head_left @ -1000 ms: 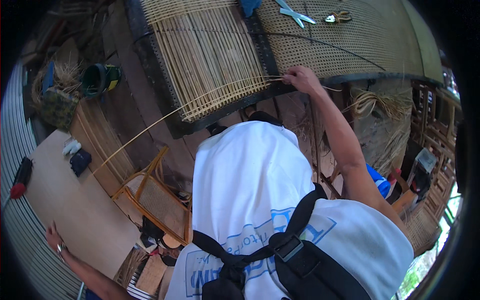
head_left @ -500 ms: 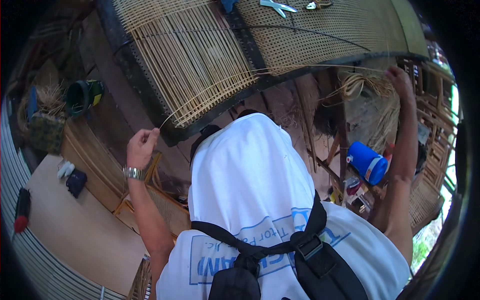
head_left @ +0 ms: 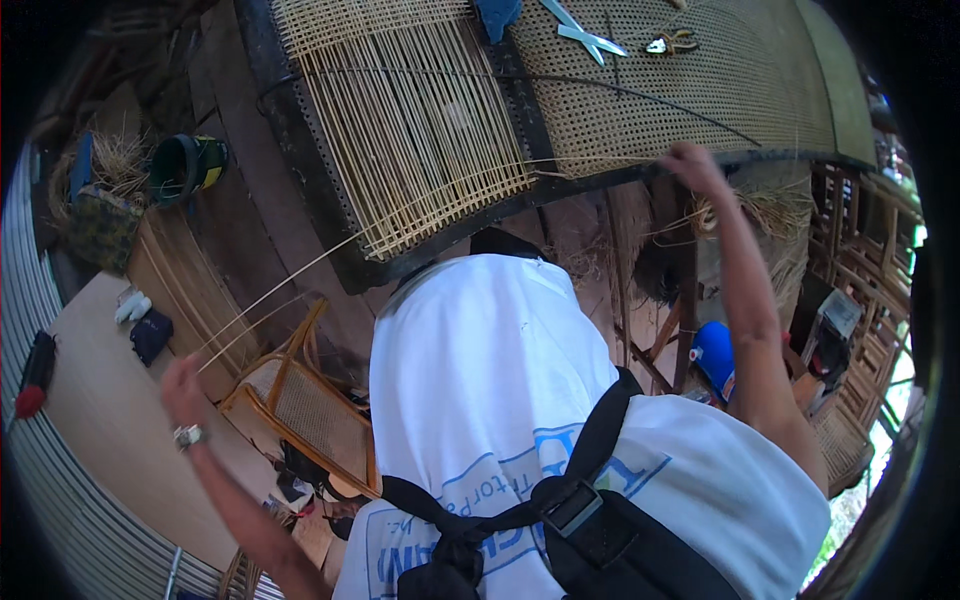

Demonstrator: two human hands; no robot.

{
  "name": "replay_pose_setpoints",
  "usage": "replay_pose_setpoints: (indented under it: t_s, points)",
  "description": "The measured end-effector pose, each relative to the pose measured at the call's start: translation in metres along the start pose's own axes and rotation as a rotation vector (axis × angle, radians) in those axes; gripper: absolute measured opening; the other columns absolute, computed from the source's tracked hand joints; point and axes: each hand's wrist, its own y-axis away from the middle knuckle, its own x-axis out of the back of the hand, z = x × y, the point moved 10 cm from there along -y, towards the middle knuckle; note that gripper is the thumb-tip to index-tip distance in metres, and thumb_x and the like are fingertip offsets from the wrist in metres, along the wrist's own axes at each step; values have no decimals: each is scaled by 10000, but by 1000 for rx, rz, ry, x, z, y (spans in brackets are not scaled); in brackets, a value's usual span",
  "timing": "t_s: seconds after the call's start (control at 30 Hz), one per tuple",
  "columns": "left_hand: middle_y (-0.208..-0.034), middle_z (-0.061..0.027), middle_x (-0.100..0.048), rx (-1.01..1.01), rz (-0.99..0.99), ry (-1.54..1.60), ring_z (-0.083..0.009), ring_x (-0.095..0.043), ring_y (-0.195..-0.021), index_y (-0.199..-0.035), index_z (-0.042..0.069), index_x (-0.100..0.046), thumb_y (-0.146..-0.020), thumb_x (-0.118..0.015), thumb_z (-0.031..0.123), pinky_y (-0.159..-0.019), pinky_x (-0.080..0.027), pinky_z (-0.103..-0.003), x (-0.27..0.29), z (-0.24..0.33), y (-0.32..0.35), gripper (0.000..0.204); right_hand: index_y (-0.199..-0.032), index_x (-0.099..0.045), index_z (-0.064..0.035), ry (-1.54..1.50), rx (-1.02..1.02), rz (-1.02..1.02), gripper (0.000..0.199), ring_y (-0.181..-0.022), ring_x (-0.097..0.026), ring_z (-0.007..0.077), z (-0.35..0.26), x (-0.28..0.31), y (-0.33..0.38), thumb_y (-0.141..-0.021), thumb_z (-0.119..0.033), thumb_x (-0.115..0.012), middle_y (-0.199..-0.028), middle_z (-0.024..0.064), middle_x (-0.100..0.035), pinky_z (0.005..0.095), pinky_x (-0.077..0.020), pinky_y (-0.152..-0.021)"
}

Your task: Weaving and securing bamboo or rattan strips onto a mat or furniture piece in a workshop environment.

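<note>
My left hand point(head_left: 183, 392), a watch at its wrist, is closed on a thin cane strand point(head_left: 290, 283) drawn out past the panel's near left corner. The strand crosses the near end of a cane panel point(head_left: 415, 130), where long parallel strips meet several cross strands. On the other side my right hand point(head_left: 695, 170), a little blurred, is closed on the strand's right stretch, near the edge of a finely woven cane sheet point(head_left: 610, 110). A dark frame point(head_left: 318, 170) with holes along it borders the strip panel. A thin dark rod point(head_left: 640, 86) lies across both.
Scissors point(head_left: 588, 38) and pliers point(head_left: 672, 43) lie on the woven sheet beside blue cloth point(head_left: 496, 15). At left are a dark green bucket point(head_left: 176, 168) and a pale board point(head_left: 95, 390). A cane-seated chair point(head_left: 318, 410), cane bundle point(head_left: 765, 212) and blue jug point(head_left: 711, 352) stand below.
My left hand has moved down and left, pulling out a longer length of strand. My right hand has come inward to the left, towards the panel.
</note>
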Motion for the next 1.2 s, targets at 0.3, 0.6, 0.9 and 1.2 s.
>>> replay_pose_setpoints:
  t_s: [0.3, 0.6, 0.9, 1.2]
  points:
    - [-1241, -151, -655, 368, 89, -344, -290, -632, -1128, -1283, 38, -612, -950, -642, 319, -971, -489, -381, 152, -181, 29, 437, -936, -675, -27, -326, 258, -32, 204, -728, -577, 163, -184, -91, 1, -912, -229, -664, -767, 86, -625, 340, -477, -684]
    - [-794, -25, -639, -1, -232, 575, -92, -525, -658, -1324, 81, -570, -914, -704, 400, -634, -462, -258, -141, 193, -43, 537, -953, -643, -1, -293, 164, -147, 225, -768, -594, 249, -101, -46, 20, -893, -217, -652, -793, 137, -612, 377, -476, -720]
    - [-753, 0, -632, -87, -255, 436, -79, -558, -691, -941, 1, -675, -933, -684, 356, -635, -453, -245, -154, 250, -42, 355, -905, -624, -2, -245, 215, -54, 207, -687, -547, 191, -58, -32, 26, -880, -204, -666, -717, 110, -571, 350, -460, -661]
    - [-759, -8, -667, -1, -218, 591, -72, -581, -687, -945, 2, -686, -919, -702, 328, -639, -464, -249, -140, 265, -46, 327, -924, -653, -21, -50, 242, -153, 190, -685, -615, 169, -21, -36, 17, -867, -200, -681, -735, 77, -639, 333, -510, -690]
